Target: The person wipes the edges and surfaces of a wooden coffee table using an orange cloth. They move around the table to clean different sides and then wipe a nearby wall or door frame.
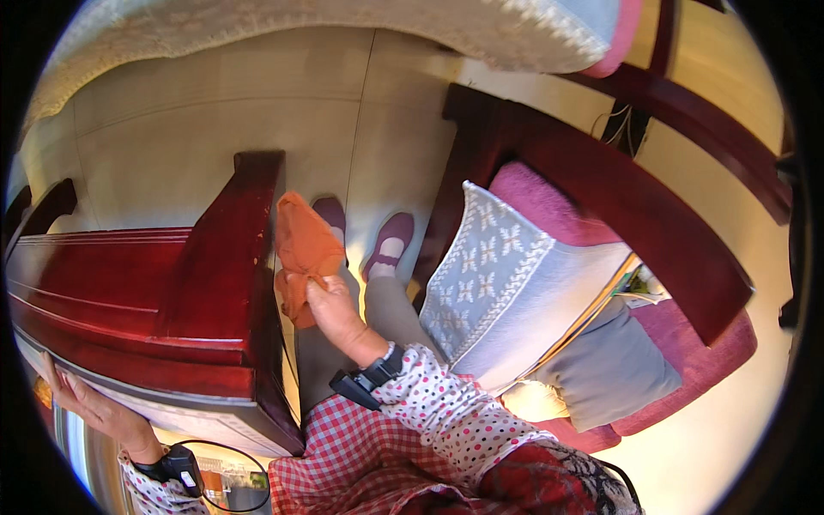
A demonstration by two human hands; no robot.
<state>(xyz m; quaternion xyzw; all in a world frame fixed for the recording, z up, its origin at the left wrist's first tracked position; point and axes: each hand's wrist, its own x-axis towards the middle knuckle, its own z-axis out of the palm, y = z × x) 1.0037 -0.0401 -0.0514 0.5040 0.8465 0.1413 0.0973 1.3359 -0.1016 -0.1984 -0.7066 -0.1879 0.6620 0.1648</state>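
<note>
My right hand [333, 311] grips a crumpled orange cloth [308, 238] between thumb and fingers, beside the end of a dark red wooden table [212, 277]. The cloth hangs past the end post; whether it touches the wood I cannot tell. At the lower left, my left hand [96, 402] has its fingers extended along the table's near edge and holds nothing visible. Part of its palm side is hidden, so contact with the edge is unclear. Both wrists wear black straps with devices.
On the right, a dark red wooden armchair [618, 187] holds purple cushions, a patterned grey cover [476, 264] and a grey pillow [611, 367]. A covered seat [386, 29] spans the top. My feet in purple shoes [391, 241] stand on the tiled floor [309, 116]. Thin cables hang behind the armchair.
</note>
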